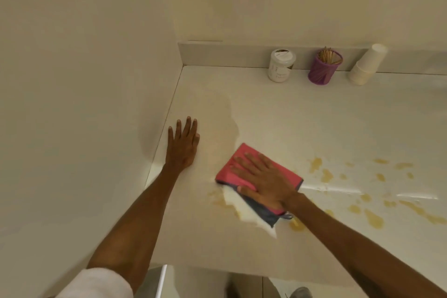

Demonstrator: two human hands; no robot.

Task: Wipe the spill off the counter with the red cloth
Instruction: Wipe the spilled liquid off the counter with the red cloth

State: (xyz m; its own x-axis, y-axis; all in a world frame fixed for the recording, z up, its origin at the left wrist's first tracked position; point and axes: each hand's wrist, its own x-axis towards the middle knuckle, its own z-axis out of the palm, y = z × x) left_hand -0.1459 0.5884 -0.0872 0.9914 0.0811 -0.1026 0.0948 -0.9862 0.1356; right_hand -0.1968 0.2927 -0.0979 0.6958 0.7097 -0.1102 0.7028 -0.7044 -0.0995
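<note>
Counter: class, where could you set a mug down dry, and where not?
Dry room lies between the jar and the red cloth. The back wall is crowded by the purple holder and paper cups; spill dots the right.

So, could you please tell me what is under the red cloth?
A grey layer and white foam poke out below the red cloth; the right hand presses on top, hiding the counter beneath.

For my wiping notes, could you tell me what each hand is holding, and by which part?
The right hand presses flat on top of the red cloth, not gripping it. The left hand rests flat on the counter, holding nothing.
</note>
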